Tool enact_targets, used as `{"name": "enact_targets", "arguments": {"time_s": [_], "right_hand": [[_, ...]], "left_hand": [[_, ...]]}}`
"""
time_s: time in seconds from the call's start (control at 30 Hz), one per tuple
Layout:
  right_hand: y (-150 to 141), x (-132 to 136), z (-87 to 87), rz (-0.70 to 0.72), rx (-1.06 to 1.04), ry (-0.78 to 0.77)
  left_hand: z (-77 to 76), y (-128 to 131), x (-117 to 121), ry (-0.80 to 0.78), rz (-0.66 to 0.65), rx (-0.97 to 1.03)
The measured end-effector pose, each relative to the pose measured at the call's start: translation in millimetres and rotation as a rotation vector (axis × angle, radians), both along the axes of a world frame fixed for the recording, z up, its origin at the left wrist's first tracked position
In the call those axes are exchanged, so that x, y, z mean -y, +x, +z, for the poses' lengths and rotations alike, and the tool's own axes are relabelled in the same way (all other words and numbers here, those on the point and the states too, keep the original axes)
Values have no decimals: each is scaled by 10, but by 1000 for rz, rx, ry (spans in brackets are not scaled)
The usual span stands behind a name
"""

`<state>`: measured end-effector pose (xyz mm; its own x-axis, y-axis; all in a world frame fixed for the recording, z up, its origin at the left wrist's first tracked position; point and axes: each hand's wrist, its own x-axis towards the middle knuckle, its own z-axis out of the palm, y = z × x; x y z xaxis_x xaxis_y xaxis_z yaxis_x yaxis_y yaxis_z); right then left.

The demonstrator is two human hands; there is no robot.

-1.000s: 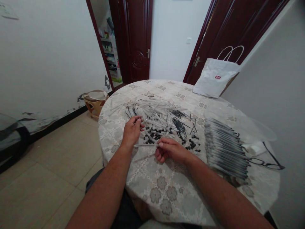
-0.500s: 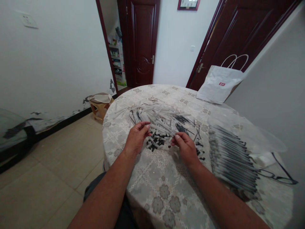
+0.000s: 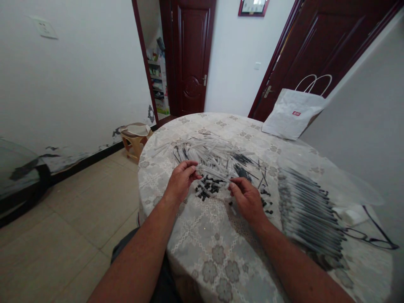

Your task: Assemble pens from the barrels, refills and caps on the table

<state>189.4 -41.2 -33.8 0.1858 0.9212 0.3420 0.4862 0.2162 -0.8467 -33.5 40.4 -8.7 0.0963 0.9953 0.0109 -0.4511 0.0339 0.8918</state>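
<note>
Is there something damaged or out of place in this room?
Yes. The wall paint is peeling near the floor at left. On the table, eyeglasses lie at the right edge, beside the row of pens.

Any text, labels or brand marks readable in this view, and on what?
No text can be read.
White paper bag: small red logo, too small to read.
Framed picture above the door: blurred, unreadable.
Pen barrels and assembled pens: no legible print.

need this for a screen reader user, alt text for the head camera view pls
Seen from above, a person's left hand and right hand hold a clear pen barrel between them over a round table strewn with loose pen parts. A row of assembled pens lies to the right.
</note>
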Motion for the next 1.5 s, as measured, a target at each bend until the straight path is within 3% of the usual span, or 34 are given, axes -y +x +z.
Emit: {"name": "enact_targets", "arguments": {"time_s": [0.3, 1.0, 1.2, 1.37, 1.5], "right_hand": [[-8, 23, 45, 13, 83, 30], [-20, 51, 63, 12, 81, 45], [-88, 80, 71, -17, 249, 133], [-136, 74, -3, 97, 489, 240], [-162, 86, 20, 144, 497, 243]], "left_hand": [[75, -33, 39, -19, -43, -36], [47, -36, 33, -44, -57, -5], [36, -12, 37, -26, -90, 49], [4, 20, 40, -56, -91, 109], [-9, 68, 48, -54, -62, 100]]}}
